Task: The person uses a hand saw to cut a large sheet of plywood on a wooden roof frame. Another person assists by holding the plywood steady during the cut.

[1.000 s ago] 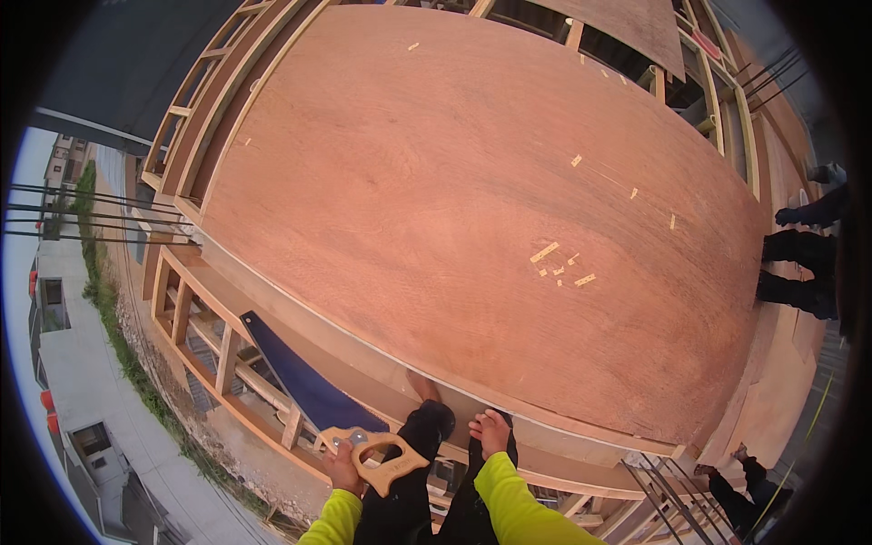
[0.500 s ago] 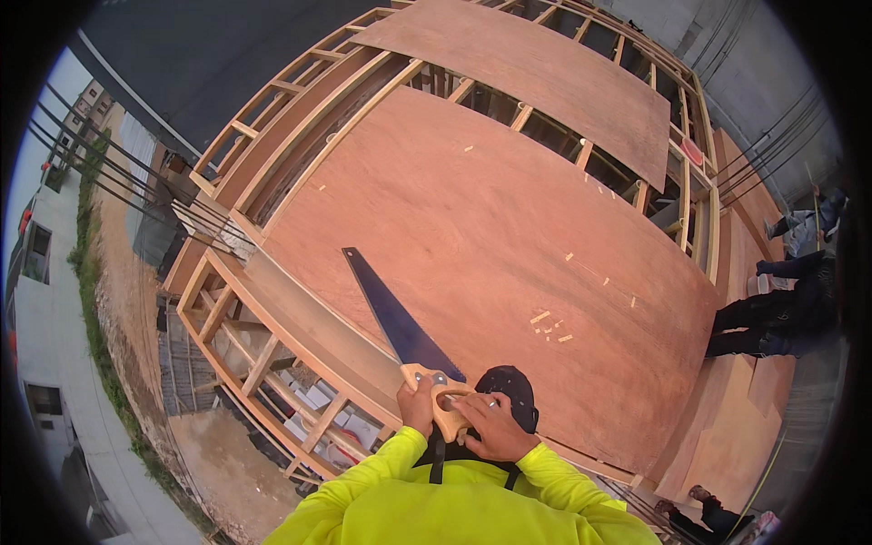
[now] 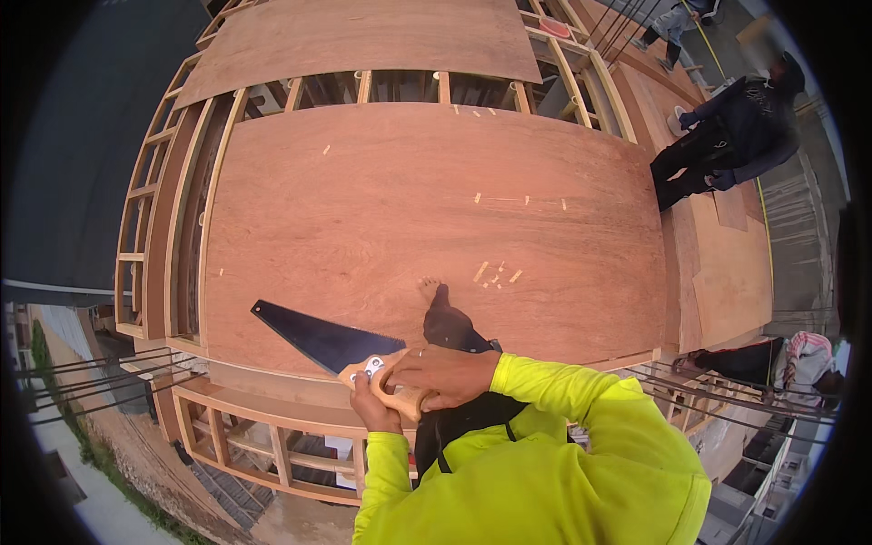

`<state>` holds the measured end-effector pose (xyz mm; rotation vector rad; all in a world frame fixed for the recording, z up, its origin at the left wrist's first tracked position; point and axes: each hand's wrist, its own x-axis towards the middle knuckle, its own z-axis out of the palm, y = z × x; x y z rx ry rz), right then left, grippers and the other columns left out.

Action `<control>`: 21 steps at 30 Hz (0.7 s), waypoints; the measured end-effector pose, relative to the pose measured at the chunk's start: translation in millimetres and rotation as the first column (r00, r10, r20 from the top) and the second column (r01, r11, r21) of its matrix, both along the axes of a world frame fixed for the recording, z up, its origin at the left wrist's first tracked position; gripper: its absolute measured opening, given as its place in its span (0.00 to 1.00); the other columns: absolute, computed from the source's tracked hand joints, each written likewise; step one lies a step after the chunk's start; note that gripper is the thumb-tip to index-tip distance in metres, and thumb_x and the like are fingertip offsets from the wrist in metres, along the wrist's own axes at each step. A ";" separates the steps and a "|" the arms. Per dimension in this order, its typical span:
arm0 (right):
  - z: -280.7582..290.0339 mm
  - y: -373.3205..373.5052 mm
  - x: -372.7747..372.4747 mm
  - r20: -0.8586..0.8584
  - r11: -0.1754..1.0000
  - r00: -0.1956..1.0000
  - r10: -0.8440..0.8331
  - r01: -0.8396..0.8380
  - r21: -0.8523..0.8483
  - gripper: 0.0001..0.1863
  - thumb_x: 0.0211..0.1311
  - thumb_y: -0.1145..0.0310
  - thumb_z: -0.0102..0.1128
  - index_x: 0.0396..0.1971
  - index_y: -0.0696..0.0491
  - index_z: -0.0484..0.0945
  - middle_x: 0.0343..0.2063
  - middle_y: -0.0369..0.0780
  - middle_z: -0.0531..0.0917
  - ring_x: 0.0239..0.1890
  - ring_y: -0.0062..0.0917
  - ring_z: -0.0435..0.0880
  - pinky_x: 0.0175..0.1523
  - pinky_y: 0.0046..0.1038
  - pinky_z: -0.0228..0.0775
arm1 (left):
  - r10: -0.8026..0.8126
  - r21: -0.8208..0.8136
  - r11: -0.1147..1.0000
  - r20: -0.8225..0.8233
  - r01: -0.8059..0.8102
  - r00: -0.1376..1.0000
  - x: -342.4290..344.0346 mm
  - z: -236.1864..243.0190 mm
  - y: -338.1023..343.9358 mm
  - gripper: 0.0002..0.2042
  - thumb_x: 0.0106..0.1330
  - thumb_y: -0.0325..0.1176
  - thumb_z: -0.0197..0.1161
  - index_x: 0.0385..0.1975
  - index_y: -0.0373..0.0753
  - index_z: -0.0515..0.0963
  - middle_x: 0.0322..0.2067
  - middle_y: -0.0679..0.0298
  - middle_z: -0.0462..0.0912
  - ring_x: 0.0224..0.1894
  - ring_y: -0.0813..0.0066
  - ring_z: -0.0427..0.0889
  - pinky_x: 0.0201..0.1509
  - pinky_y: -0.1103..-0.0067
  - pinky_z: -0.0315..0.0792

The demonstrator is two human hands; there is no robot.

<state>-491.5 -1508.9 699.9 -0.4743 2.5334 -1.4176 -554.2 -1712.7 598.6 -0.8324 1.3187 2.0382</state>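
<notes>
A handsaw (image 3: 318,332) with a dark blade and a wooden handle is held in front of me, its blade pointing to the far left over the near edge of a reddish plywood sheet (image 3: 363,209). My left hand (image 3: 373,406) grips the handle near the blade's heel. My right hand (image 3: 445,375) is wrapped round the handle's grip, its fingers partly hidden. Beneath the saw, my dark-clad leg and bare foot (image 3: 431,289) rest on the plywood. Small pale strips (image 3: 490,272) lie on the sheet to the right.
Open wooden framing (image 3: 272,450) runs along the near side, with gaps between its members. Another plywood sheet (image 3: 363,45) lies at the far side across more framing. A person in dark clothes (image 3: 740,136) stands at the right edge. Thin dark rods (image 3: 727,386) stick out at the lower right.
My view has turned, and the saw now points more to the left and lies lower. My right leg or foot shows on the plywood. Both hands stay on the handle.
</notes>
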 end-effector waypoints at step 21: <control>31.0 132.8 174.7 -0.218 0.227 0.954 -0.203 0.263 0.938 0.37 0.70 0.54 0.53 0.74 0.52 0.59 0.79 0.43 0.48 0.81 0.38 0.44 0.79 0.55 0.37 | 0.161 -0.476 0.872 0.049 -0.119 0.986 70.4 -50.9 -288.0 0.22 0.74 0.48 0.53 0.48 0.31 0.76 0.41 0.52 0.83 0.40 0.58 0.85 0.44 0.63 0.84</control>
